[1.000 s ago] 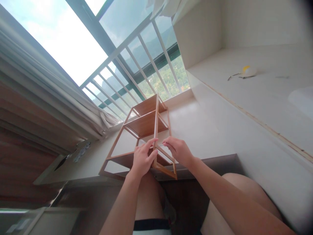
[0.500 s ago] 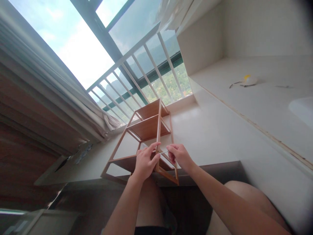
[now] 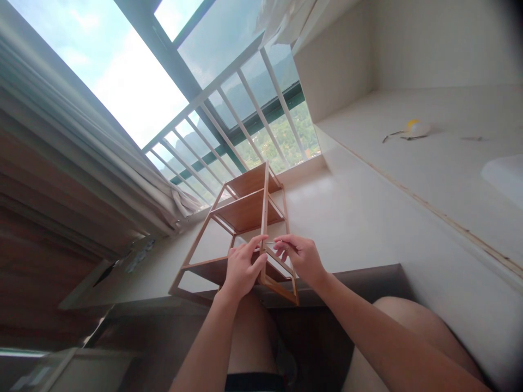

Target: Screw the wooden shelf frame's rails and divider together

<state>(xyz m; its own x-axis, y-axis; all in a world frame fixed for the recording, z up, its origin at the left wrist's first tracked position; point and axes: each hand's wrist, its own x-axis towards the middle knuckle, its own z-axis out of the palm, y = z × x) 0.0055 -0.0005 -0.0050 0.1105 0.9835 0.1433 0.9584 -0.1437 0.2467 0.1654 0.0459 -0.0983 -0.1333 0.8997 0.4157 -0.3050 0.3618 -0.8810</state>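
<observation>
While the rack (image 3: 244, 211) stands in front of the railing (image 3: 248, 93), the left hand (image 3: 242, 268) sits at its near post, thumb and forefinger apart against the wood; whether the other fingers close around it cannot be told. Just right of that post, the right hand (image 3: 301, 257) pinches a thin rod (image 3: 272, 243) between its fingertips, the rod pointing at the post. The left hand blocks the view of part of the rack's lowest shelf, and what carries the rack's base is unclear. Left of the rack hangs a curtain (image 3: 93, 147); below it are the person's thighs. Well to the rack's right, on a ledge (image 3: 445, 174), lie metal pieces (image 3: 413, 138) beside a yellow-and-white thing (image 3: 419, 128).
</observation>
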